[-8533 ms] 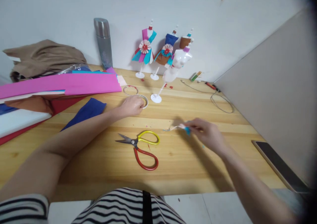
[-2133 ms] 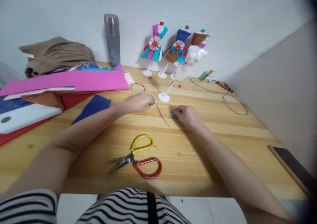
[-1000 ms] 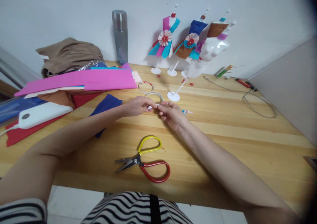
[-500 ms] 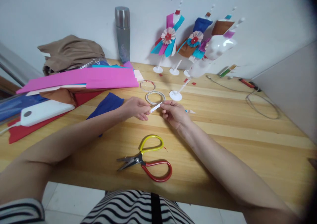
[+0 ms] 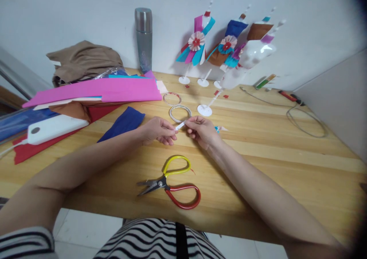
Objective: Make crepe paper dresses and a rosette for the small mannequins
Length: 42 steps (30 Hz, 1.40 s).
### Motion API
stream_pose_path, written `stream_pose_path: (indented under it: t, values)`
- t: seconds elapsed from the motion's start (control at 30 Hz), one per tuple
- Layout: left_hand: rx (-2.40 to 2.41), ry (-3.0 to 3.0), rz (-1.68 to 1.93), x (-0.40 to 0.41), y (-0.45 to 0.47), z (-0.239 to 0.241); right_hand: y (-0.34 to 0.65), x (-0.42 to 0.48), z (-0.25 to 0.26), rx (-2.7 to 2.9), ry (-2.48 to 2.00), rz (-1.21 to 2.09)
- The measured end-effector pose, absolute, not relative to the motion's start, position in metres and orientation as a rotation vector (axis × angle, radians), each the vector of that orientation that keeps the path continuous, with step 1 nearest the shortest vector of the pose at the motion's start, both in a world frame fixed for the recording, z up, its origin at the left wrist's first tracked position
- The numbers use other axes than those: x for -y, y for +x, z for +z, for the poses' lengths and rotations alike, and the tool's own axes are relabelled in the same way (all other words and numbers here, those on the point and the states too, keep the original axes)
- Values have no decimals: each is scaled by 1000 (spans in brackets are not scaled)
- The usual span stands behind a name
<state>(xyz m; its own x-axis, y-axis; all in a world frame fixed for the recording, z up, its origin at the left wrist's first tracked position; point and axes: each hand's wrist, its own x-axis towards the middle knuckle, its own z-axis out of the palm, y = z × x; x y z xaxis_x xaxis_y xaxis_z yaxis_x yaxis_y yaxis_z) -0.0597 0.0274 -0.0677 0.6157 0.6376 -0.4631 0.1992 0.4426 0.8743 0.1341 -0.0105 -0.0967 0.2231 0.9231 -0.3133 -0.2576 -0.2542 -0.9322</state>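
Note:
A short white strip of tape (image 5: pixel 181 125) is stretched between my two hands above the wooden table. My left hand (image 5: pixel 159 130) pinches its left end between thumb and fingertips. The other end is pinched by my right hand (image 5: pixel 201 130). Just beyond the strip, a roll of white tape (image 5: pixel 171 115) lies flat, close to my right fingertips. A second, thinner ring of tape (image 5: pixel 164 98) lies behind it. Nearer to me rest scissors (image 5: pixel 161 183) with one yellow and one red handle, blades slightly apart. A blue crepe paper piece (image 5: pixel 122 124) lies by my left forearm.
Small white mannequins on stands, some dressed in coloured paper (image 5: pixel 196 45), stand along the wall beside a bare mannequin (image 5: pixel 229 79). A grey flask (image 5: pixel 143 45), stacked pink paper (image 5: pixel 129 89) and a white power strip (image 5: pixel 57 130) are at left. A cable (image 5: pixel 289 122) curls at right.
My left hand has moved slightly down and toward me, still pinching the strip. The right hand keeps its grip. The whole view has shifted a little.

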Motion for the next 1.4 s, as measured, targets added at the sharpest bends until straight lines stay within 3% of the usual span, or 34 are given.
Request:
stream_pose_path:
  t: [0.07, 0.2, 0.3, 0.57, 0.8, 1.13, 1.4]
  values:
    - [-887, 1106, 335, -28, -60, -70, 133, 13, -93, 912, -1456, 1212]
    - [-867, 1105, 343, -28, -59, -75, 134, 17, -87, 1487, -1649, 605]
    - [-861, 1115, 351, -28, -60, -77, 135, 20, -84, 1613, -1696, 369]
    - [-857, 1241, 348, -27, -59, -71, 118, 44, -68, 1809, -1438, 544]
    - [-894, 1569, 411, -20, -55, -71, 115, 43, -67, 1883, -1471, 496]
    - [-846, 1870, 418, -24, -60, -79, 129, 37, -73, 1648, -1551, 729]
    - [-1217, 2053, 337, -40, -69, -73, 197, 45, -59, 1308, -1994, 417]
